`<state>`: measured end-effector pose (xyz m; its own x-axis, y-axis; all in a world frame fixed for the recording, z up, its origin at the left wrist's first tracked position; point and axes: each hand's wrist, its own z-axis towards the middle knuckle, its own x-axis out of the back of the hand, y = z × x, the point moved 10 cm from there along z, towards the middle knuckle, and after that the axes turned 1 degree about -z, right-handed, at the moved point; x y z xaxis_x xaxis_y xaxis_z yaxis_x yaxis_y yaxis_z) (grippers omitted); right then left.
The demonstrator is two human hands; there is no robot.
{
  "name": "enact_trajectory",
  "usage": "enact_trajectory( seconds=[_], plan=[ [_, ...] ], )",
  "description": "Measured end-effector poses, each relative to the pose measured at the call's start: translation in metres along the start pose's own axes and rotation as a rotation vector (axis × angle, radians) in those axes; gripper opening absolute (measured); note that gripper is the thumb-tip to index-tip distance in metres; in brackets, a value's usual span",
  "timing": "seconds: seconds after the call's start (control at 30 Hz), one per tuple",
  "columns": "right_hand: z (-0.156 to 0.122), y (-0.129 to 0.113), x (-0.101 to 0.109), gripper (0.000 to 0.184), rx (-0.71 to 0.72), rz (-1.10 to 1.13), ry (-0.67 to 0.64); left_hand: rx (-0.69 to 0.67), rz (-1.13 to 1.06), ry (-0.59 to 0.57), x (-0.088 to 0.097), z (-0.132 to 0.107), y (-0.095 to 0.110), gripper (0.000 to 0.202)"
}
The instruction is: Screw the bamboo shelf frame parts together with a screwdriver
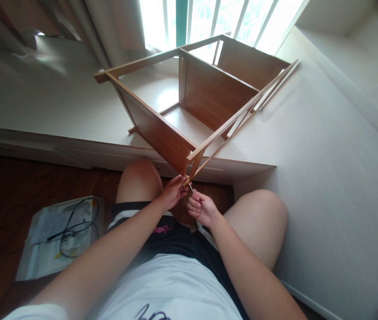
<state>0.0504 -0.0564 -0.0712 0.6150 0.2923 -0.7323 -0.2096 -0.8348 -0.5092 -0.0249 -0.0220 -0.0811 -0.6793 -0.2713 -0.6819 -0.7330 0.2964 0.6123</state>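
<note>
A brown wooden shelf rack [219,95] with several shelf boards lies tipped on its side on a pale ledge. Its near corner juts over the ledge's edge towards me. My left hand [175,192] is closed around the end of the frame at that corner. Just to the right, my right hand [203,208] pinches a thin light metal rod [191,188], which looks like a hex key. The rod's far end meets the corner of the frame. Any screw there is too small to make out.
The pale ledge [58,106] runs across in front of my knees, below a bright barred window [229,20]. A pale panel [335,155] stands at the right. On the floor at left, a clear-lidded box [35,262] bears a black cable [70,229].
</note>
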Motion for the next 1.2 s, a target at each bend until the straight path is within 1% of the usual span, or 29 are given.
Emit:
enact_trajectory(
  seconds=[0.03,0.07,0.1,0.13,0.2,0.27,0.3,0.37,0.43,0.53,0.63,0.8,1.0,1.2],
  plan=[
    [0.000,0.002,-0.004,0.036,-0.028,0.061,-0.042,-0.002,0.000,0.003,0.000,0.000,0.000,0.036],
    [0.000,0.002,-0.005,0.036,-0.035,0.096,-0.050,-0.001,0.004,0.005,0.000,0.000,0.000,0.036],
    [0.000,0.001,-0.003,0.036,-0.026,0.105,-0.030,0.002,0.009,0.008,0.000,0.000,0.001,0.036],
    [0.001,-0.001,0.002,0.036,0.001,0.091,0.017,0.007,0.016,0.014,0.000,-0.001,0.001,0.035],
    [0.000,-0.011,0.018,0.037,0.107,0.006,0.173,0.021,0.031,0.027,0.001,-0.001,0.000,0.033],
    [-0.006,-0.025,0.033,0.038,0.248,-0.140,0.348,0.034,0.036,0.035,0.001,-0.001,0.000,0.032],
    [-0.011,-0.033,0.037,0.039,0.321,-0.240,0.423,0.037,0.036,0.036,0.000,-0.001,0.000,0.032],
    [-0.023,-0.051,0.037,0.041,0.464,-0.484,0.535,0.037,0.034,0.037,0.000,-0.001,0.000,0.033],
    [-0.034,-0.065,0.028,0.042,0.582,-0.735,0.604,0.035,0.032,0.042,-0.001,-0.001,0.000,0.034],
    [-0.042,-0.075,0.015,0.041,0.661,-0.975,0.652,0.032,0.027,0.047,-0.002,-0.002,0.001,0.036],
    [-0.046,-0.078,0.011,0.040,0.684,-1.079,0.691,0.032,0.026,0.049,-0.002,-0.002,0.002,0.035],
    [-0.049,-0.083,0.012,0.040,0.703,-1.134,0.738,0.038,0.031,0.040,-0.002,-0.001,0.001,0.034],
    [-0.050,-0.084,0.009,0.040,0.717,-1.176,0.740,0.036,0.019,0.030,-0.002,-0.001,0.001,0.032],
    [-0.052,-0.085,0.007,0.040,0.735,-1.171,0.734,0.037,0.016,0.043,-0.002,-0.002,0.001,0.035]
  ],
)
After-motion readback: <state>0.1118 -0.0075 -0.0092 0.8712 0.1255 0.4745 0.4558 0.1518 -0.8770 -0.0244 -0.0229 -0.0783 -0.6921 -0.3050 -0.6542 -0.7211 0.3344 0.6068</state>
